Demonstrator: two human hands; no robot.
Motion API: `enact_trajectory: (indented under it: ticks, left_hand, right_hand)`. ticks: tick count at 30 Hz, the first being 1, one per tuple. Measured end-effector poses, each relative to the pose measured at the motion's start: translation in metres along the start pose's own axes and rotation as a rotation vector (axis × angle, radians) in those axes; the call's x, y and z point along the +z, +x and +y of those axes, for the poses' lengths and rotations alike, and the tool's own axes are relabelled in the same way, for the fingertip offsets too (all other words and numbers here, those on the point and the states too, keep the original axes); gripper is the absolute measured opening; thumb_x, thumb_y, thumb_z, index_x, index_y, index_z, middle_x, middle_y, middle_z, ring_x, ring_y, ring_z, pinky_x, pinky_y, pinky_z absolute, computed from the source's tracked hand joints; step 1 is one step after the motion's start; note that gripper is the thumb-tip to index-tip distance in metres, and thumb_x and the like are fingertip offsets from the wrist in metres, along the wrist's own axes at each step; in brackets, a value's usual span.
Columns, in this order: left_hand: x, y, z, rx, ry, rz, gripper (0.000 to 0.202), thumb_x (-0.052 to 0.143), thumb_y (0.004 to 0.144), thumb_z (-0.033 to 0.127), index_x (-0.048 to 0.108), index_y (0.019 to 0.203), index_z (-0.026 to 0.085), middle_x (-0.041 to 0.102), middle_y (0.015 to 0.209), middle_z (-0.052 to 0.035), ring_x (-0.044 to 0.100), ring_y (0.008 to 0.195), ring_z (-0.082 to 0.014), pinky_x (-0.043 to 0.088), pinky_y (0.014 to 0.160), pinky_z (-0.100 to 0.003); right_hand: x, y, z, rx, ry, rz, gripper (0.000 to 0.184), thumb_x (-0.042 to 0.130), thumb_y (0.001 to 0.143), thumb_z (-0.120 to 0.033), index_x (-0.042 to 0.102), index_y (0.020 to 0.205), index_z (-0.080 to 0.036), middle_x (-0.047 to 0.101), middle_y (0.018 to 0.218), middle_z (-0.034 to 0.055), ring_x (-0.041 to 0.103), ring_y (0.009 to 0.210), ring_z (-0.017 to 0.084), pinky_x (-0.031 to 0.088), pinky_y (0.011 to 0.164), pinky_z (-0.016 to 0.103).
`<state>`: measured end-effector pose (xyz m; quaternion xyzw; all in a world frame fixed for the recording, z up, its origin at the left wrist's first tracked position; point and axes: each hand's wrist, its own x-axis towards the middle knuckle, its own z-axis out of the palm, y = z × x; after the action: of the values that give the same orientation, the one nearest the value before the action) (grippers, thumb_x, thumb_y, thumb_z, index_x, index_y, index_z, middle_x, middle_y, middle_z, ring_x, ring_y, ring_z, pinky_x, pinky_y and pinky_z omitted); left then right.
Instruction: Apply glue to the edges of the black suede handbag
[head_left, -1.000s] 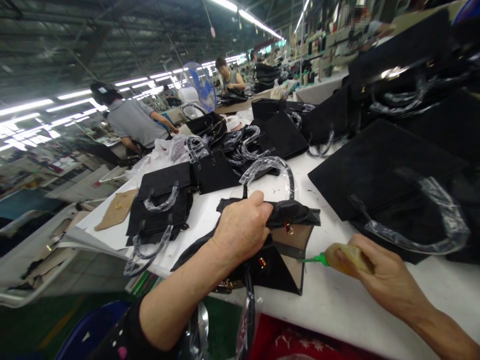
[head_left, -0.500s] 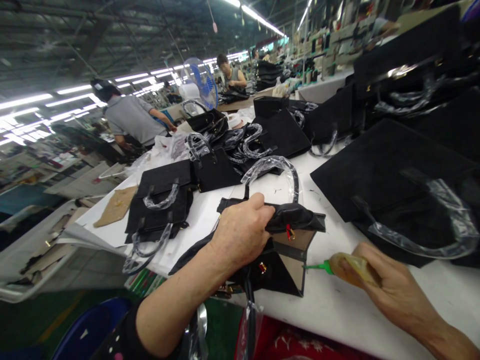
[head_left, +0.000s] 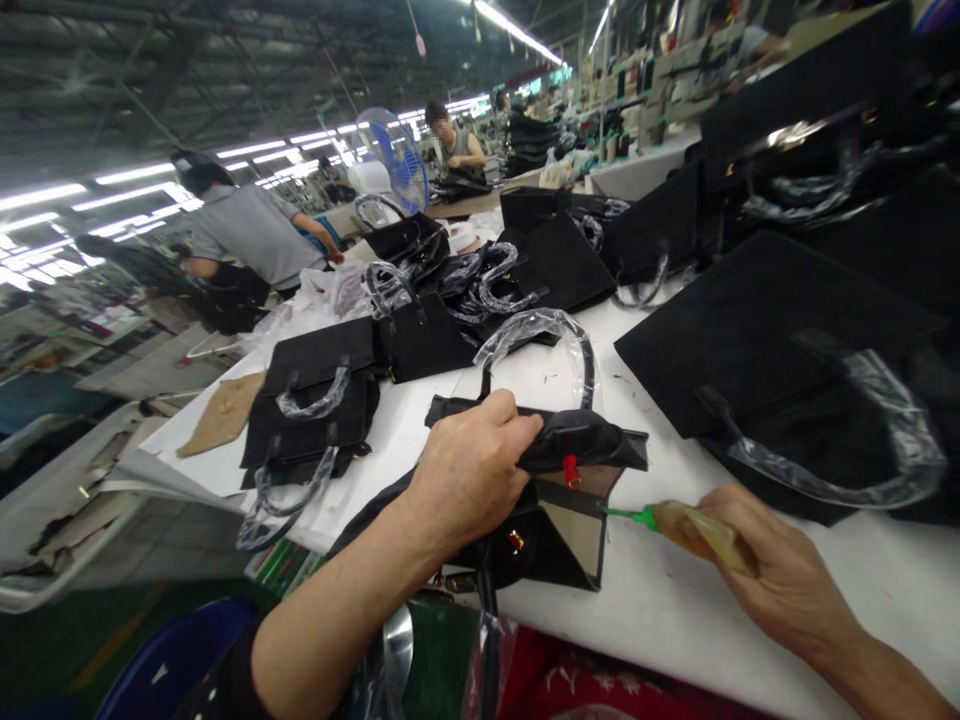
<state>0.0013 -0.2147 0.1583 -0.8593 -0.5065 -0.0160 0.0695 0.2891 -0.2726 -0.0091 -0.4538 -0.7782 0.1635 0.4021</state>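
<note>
My left hand [head_left: 472, 465] is closed on the upper edge of a black handbag [head_left: 592, 435] lying on the white table. The handbag's side hangs open, showing its beige lining, and a red tag and gold-coloured fittings show on it. One plastic-wrapped handle arches up behind my left hand, and another droops over the table's front edge. My right hand [head_left: 780, 570] grips a soft squeeze bottle [head_left: 701, 535] of yellowish liquid. Its thin green nozzle points left, with the tip at the open side of the handbag; whether it touches cannot be told.
Black handbags with wrapped handles lie at the left [head_left: 311, 400], along the back, and in a large pile at the right [head_left: 780, 350]. A brown cloth piece [head_left: 221, 415] lies at the left edge. Beyond stand a blue fan [head_left: 397, 160] and co-workers [head_left: 240, 225].
The whole view has shifted slightly. My left hand keeps its hold on the handbag, and the squeeze bottle stays in my right hand with its nozzle near the handbag's side.
</note>
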Motion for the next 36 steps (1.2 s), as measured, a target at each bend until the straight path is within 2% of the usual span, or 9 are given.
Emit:
enact_trajectory:
  ticks: [4, 9, 14, 18, 22, 26, 30, 34, 36]
  left_hand:
    - [0.002, -0.003, -0.001, 0.014, -0.021, 0.030, 0.027, 0.053, 0.084, 0.016, 0.069, 0.105, 0.025, 0.059, 0.088, -0.0024, 0.059, 0.072, -0.0160, 0.046, 0.061, -0.029]
    - [0.003, -0.006, -0.003, 0.013, -0.075, 0.059, 0.029, 0.054, 0.084, 0.014, 0.069, 0.105, 0.026, 0.059, 0.088, -0.0016, 0.058, 0.071, -0.0153, 0.045, 0.061, -0.029]
    - [0.000, -0.009, -0.002, -0.004, -0.078, 0.062, 0.029, 0.057, 0.081, 0.012, 0.070, 0.102, 0.025, 0.060, 0.085, -0.0012, 0.058, 0.069, -0.0134, 0.045, 0.060, -0.026]
    - [-0.001, -0.014, -0.001, 0.019, -0.094, 0.104, 0.028, 0.056, 0.080, 0.011, 0.070, 0.101, 0.024, 0.060, 0.083, -0.0011, 0.057, 0.067, -0.0124, 0.044, 0.057, -0.025]
    - [0.001, -0.018, -0.002, 0.049, -0.119, 0.149, 0.026, 0.056, 0.083, 0.012, 0.070, 0.102, 0.023, 0.059, 0.082, -0.0013, 0.056, 0.065, -0.0123, 0.044, 0.055, -0.024]
    - [0.001, -0.022, -0.001, 0.082, -0.148, 0.184, 0.029, 0.057, 0.082, 0.010, 0.070, 0.105, 0.020, 0.057, 0.081, -0.0015, 0.056, 0.065, -0.0124, 0.044, 0.053, -0.023]
    - [0.000, -0.027, -0.001, 0.113, -0.186, 0.218, 0.030, 0.058, 0.081, 0.008, 0.070, 0.107, 0.018, 0.057, 0.079, -0.0014, 0.056, 0.063, -0.0125, 0.044, 0.052, -0.023]
    - [-0.001, -0.032, -0.001, 0.119, -0.222, 0.248, 0.026, 0.060, 0.081, 0.006, 0.071, 0.102, 0.017, 0.056, 0.077, -0.0011, 0.057, 0.063, -0.0124, 0.046, 0.053, -0.022]
    - [-0.001, -0.035, 0.000, 0.129, -0.244, 0.264, 0.028, 0.060, 0.080, 0.005, 0.071, 0.104, 0.016, 0.057, 0.077, -0.0012, 0.057, 0.063, -0.0121, 0.047, 0.053, -0.022]
  right_hand:
    - [0.001, 0.003, -0.006, -0.003, 0.092, -0.078, 0.021, 0.048, 0.100, -0.023, 0.049, 0.079, -0.022, 0.048, 0.072, -0.0009, 0.051, 0.059, 0.012, 0.041, 0.053, 0.024]
    - [0.002, 0.002, -0.008, -0.059, 0.028, -0.003, 0.015, 0.045, 0.100, -0.019, 0.053, 0.088, -0.020, 0.054, 0.084, 0.0029, 0.056, 0.068, 0.013, 0.042, 0.058, 0.026]
    - [0.005, -0.006, -0.007, -0.053, 0.207, -0.177, 0.014, 0.046, 0.102, -0.018, 0.054, 0.090, -0.021, 0.053, 0.083, 0.0020, 0.055, 0.067, 0.013, 0.043, 0.058, 0.026]
    - [0.006, -0.014, -0.001, -0.075, 0.083, -0.050, 0.010, 0.045, 0.100, -0.016, 0.054, 0.098, -0.020, 0.057, 0.094, 0.0064, 0.059, 0.076, 0.015, 0.045, 0.061, 0.027]
    - [0.007, -0.018, 0.002, -0.058, 0.185, -0.155, 0.013, 0.043, 0.102, -0.017, 0.055, 0.098, -0.021, 0.056, 0.088, 0.0041, 0.058, 0.071, 0.014, 0.045, 0.060, 0.027]
    - [0.007, -0.016, 0.001, -0.035, 0.071, -0.031, 0.011, 0.044, 0.102, -0.018, 0.055, 0.101, -0.021, 0.057, 0.091, 0.0053, 0.059, 0.074, 0.015, 0.045, 0.060, 0.027]
    - [0.005, -0.012, -0.004, -0.049, 0.223, -0.140, 0.013, 0.045, 0.102, -0.021, 0.055, 0.094, -0.021, 0.055, 0.084, 0.0026, 0.057, 0.067, 0.013, 0.045, 0.058, 0.026]
    - [0.006, -0.013, -0.006, -0.021, 0.150, -0.044, 0.011, 0.045, 0.102, -0.019, 0.055, 0.099, -0.021, 0.057, 0.090, 0.0044, 0.057, 0.072, 0.014, 0.044, 0.061, 0.028]
    - [0.007, -0.016, -0.007, 0.032, 0.186, -0.075, 0.013, 0.045, 0.102, -0.022, 0.055, 0.094, -0.021, 0.054, 0.086, 0.0030, 0.055, 0.069, 0.014, 0.042, 0.060, 0.028]
